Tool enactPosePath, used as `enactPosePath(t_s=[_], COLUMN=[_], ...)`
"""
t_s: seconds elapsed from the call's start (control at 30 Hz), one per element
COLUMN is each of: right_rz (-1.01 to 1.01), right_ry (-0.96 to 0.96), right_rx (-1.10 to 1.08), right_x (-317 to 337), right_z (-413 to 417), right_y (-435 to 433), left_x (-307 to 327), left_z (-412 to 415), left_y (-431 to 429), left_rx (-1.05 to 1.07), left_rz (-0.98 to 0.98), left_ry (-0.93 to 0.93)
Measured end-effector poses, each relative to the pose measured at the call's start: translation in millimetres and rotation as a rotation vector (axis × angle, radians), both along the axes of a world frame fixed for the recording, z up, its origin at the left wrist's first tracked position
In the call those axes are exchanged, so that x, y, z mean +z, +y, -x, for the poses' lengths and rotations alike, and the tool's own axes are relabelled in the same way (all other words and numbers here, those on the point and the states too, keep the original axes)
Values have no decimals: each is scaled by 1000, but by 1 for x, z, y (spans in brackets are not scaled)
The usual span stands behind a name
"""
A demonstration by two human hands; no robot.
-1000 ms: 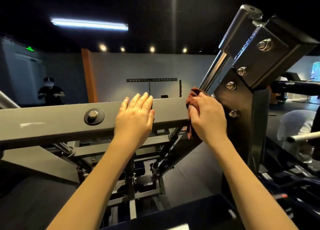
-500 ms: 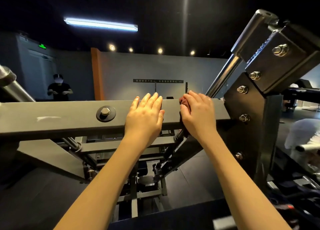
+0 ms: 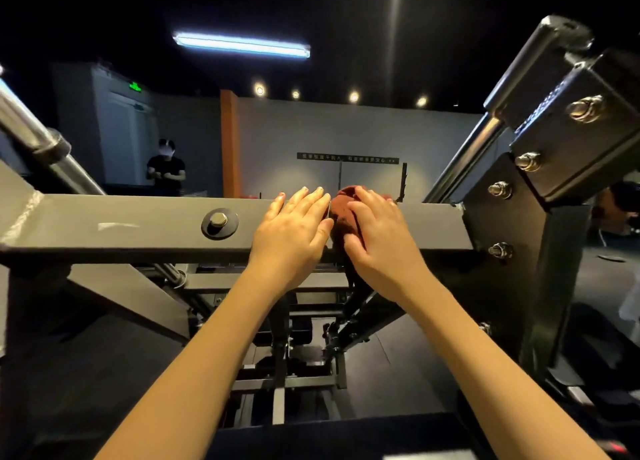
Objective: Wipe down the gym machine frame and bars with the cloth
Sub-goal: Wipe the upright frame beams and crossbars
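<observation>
Left hand (image 3: 291, 232) flat, fingers straight over bar (image 3: 138, 229) top edge. Right hand (image 3: 381, 248) just beside it, cupping bunched cloth (image 3: 343, 215) against bar. Bare bar runs left past bolt (image 3: 220, 222); bracket (image 3: 512, 237) closes right end.

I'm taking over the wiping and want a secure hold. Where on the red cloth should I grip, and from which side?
Grip the bunched hump of the red cloth on the top edge of the grey crossbar, probably from above and the near side: it drapes over that edge, where the right hand holds it. The left hand lies flat just left, blocking that side.
</observation>
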State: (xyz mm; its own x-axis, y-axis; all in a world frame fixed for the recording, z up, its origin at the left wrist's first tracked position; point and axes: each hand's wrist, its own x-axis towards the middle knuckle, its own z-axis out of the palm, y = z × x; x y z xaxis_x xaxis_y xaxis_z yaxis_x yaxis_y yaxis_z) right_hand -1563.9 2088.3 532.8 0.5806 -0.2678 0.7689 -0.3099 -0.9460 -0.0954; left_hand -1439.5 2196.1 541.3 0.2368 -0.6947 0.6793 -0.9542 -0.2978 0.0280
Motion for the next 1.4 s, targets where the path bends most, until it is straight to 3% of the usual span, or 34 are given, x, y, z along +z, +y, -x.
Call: enactPosePath(t_s=[0.13,0.27,0.37,0.43,0.57,0.7,0.83,1.03,1.17,1.27,1.4], right_rz=[55,-14,4,-23,13,44,-29,-134,-202,-197,-198], right_ry=[12,-56,16,42,-12,12,114,157,36,-49,-17], right_rx=[-67,-139,-68,-46,-198,-100,6,83,93,163,231], right_x=[-8,1,7,6,-5,4,3,-6,-6,-7,-4], right_z=[39,1,-8,7,25,16,29,53,44,28,1], right_y=[-19,0,6,-2,-8,-7,-18,-17,0,14,38], left_x=[1,4,6,6,5,11,14,1,-11,-13,-8], left_z=[2,0,1,2,0,11,12,25,35,30,-7], left_y=[1,2,4,4,2,-5,-7,-3,9,33,77], left_rx=[-10,-58,-124,-129,-97,-262,-215,-222,-175,-193,45], left_rz=[-3,10,36,18,16,-31,-105,103,207,394,550], left_ry=[38,100,150,119,63,85,29,-73,-85,-60,53])
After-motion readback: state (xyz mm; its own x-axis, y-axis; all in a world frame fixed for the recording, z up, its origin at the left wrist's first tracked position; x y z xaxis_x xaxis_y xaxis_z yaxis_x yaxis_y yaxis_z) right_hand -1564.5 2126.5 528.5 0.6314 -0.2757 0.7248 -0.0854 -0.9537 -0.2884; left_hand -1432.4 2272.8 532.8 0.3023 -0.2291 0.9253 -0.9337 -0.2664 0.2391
